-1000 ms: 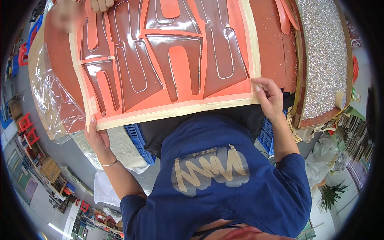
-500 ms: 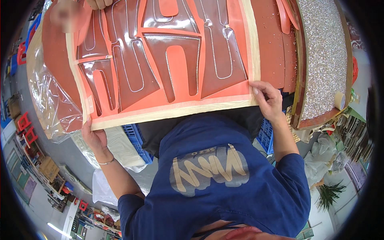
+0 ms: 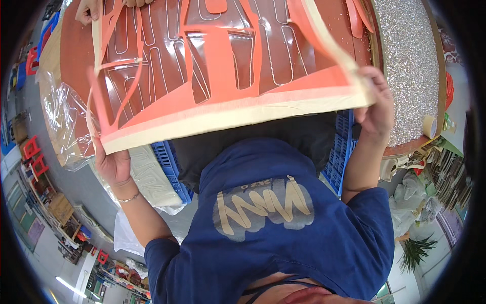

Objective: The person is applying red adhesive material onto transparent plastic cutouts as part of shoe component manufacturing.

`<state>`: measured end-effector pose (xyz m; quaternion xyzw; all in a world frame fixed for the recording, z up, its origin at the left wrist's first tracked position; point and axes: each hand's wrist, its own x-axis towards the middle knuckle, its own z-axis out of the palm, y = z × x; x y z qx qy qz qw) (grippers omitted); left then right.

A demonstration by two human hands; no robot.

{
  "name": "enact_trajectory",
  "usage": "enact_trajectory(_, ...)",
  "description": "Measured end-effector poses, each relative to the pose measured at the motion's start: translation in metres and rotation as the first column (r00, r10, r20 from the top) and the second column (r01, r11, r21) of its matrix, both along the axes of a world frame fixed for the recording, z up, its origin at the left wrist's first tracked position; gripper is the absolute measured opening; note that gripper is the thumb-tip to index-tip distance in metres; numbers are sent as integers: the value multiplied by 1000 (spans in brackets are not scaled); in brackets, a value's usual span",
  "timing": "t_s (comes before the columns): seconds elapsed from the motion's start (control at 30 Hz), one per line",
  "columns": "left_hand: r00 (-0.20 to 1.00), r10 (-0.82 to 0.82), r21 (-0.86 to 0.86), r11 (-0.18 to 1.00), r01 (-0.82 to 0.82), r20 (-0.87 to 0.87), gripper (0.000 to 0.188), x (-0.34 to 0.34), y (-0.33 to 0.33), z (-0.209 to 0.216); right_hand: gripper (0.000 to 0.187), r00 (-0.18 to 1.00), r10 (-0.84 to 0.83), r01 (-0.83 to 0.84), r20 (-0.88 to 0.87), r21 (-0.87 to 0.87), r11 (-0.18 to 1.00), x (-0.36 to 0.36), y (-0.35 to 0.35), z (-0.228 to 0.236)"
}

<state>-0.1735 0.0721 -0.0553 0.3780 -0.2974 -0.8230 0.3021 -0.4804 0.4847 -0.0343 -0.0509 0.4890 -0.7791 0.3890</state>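
Note:
My left hand (image 3: 112, 164) pinches the near left corner of an orange cut-out stencil sheet (image 3: 220, 71) edged with cream tape. At the near right corner, my right hand (image 3: 377, 104) is closed round the taped edge, slightly blurred. The near side of the stencil is raised and bowed above the table. Beneath it lies clear film (image 3: 167, 63) with outlines of small pale stones. At the far left, another person's hand (image 3: 89, 11) holds the stencil's left border, and more fingers (image 3: 137, 2) rest at its far edge.
The reddish-brown table (image 3: 73, 61) carries scattered stones and orange cut strips (image 3: 355, 20) at the right. Beyond them is a tray of glittering stones (image 3: 410, 66) with a tape roll (image 3: 429, 127) on its rim. Crumpled clear plastic (image 3: 63, 119) hangs at the left. Blue crates (image 3: 340, 152) stand below.
The near side of the stencil has risen off the film. My right hand moved up and to the right, my left slightly left. The other person's hand now grips the left border.

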Motion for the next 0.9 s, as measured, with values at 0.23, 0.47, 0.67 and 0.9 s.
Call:
enact_trajectory(0.23, 736, -158, 199, 906, 373, -659, 50, -16, 25, -2, 31, 952, -297, 293, 78, 59, 954, 46, -37, 3)
enact_trajectory(0.47, 931, -210, -129, 975, 178, -299, 53, -14, 25, 5, 35, 874, 214, 92, -437, 580, 810, 46, -23, -11)
enact_trajectory(0.67, 973, -174, 12, 984, 178, -152, 34, 3, 6, -27, 27, 964, -176, 215, -199, 194, 957, 63, -14, -34)
enact_trajectory(0.9, 980, -156, -101, 981, 169, 121, 36, 5, 26, -27, 24, 958, -83, 186, -274, 378, 907, 75, -15, -54)
